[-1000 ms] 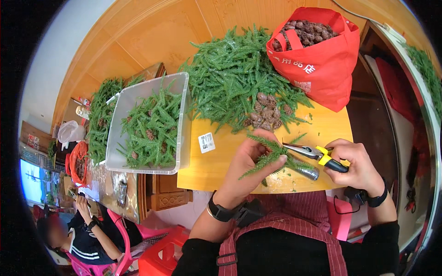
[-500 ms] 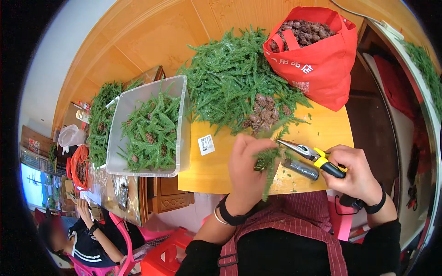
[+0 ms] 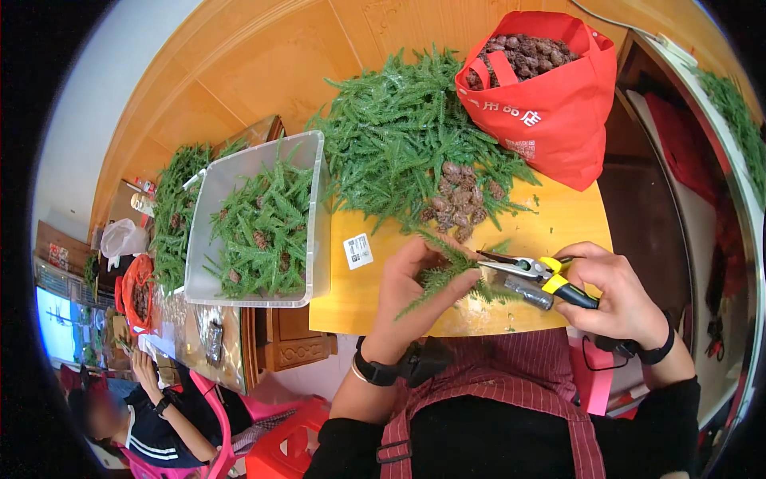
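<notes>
Bin (image 3: 315,215) holds sprigs; bag (image 3: 558,120) holds cones. Left fingers (image 3: 463,283) clamp sprig (image 3: 443,275); right fingers (image 3: 586,254) clamp pliers (image 3: 531,271).

Bright, even light, soft shadows; sharp centre, fisheye bending and black rim.

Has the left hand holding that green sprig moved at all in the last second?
Yes. The left hand with the green sprig has turned palm-up beside the pliers, staying right of the white sticker.

Bare yellow surface (image 3: 558,219) open between cones (image 3: 459,199) and hands. Blocked behind by green sprigs (image 3: 399,136) and red bag (image 3: 550,104), leftward by clear bin (image 3: 315,215).
</notes>
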A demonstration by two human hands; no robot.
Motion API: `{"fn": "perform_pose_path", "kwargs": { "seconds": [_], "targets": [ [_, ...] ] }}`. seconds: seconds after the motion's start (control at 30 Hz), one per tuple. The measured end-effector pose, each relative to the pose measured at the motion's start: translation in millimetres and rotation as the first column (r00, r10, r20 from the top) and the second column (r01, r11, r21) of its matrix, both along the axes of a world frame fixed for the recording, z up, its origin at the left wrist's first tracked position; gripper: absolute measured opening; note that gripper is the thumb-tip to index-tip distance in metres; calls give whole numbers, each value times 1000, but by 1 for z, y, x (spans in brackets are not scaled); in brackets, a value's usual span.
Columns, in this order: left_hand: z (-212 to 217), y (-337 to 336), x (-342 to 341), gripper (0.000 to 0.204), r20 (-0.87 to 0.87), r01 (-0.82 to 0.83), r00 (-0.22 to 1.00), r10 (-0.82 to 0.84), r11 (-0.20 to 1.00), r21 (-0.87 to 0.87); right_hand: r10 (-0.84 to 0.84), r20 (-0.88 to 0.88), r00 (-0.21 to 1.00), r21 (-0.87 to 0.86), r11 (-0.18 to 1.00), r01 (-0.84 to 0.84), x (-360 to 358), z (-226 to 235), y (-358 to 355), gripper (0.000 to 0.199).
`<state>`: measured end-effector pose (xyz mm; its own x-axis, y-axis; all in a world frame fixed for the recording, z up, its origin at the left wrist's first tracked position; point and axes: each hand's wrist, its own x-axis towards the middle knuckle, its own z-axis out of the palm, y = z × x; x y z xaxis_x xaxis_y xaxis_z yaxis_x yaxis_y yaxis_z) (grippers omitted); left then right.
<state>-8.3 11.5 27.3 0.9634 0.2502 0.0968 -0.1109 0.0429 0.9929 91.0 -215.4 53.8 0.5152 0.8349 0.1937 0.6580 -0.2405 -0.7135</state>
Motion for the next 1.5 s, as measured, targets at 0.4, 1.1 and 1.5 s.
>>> {"fn": "perform_pose_path", "kwargs": {
  "seconds": [0.4,1.1,1.5],
  "targets": [
    [-1,3,2,22,-74,181,973,-220,917,-356,45,165,985,152,986,-70,6,-11,2,23],
    [2,0,0,22,-89,-8,996,-3,993,-122,-7,32,999,72,997,5,1,-2,2,23],
    [0,6,3,23,-78,206,966,-247,915,-346,46,152,987,153,986,-70,8,-10,5,21]
  ]
}}
